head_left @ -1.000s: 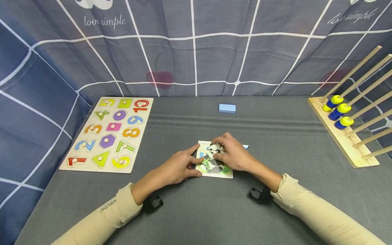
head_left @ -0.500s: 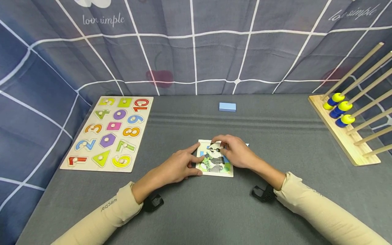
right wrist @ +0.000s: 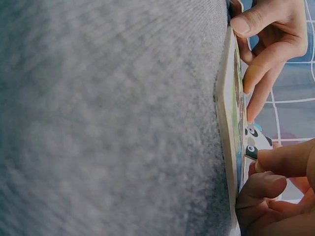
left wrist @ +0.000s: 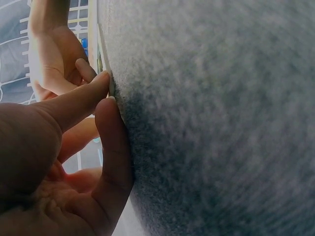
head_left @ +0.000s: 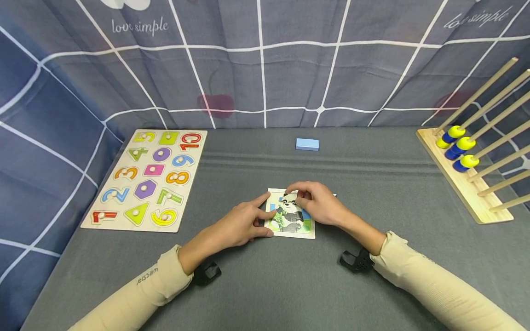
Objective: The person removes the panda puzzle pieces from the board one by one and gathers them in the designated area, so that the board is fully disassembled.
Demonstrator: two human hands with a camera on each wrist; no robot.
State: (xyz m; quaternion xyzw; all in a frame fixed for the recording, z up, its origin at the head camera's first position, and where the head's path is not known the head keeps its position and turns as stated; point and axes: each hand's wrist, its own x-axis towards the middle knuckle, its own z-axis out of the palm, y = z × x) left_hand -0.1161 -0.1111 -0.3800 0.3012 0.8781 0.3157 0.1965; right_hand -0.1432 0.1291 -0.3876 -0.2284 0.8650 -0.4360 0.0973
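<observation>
A small square panda jigsaw puzzle (head_left: 295,236) lies on the grey cloth between both hands. My left hand (head_left: 241,225) holds its left side, with the thumb at the near corner, the index finger along the far corner and another finger resting on the picture. Over the upper right part, my right hand (head_left: 320,202) pinches a puzzle piece (right wrist: 261,141) printed with the panda's face. That piece stands tilted above the board in the right wrist view. Blue patches show in the picture around the head. The right hand covers the board's upper right corner.
A number and shape peg board (head_left: 145,181) lies at the left. At the back rests a light blue block (head_left: 307,144). A wooden bead rack (head_left: 468,179) with yellow and blue beads stands at the right. Something small and pale peeks out (head_left: 335,195) behind the right hand.
The right hand has shifted slightly up and right, its thumb now off the panda's body and by the face. The left hand has stayed in place.
</observation>
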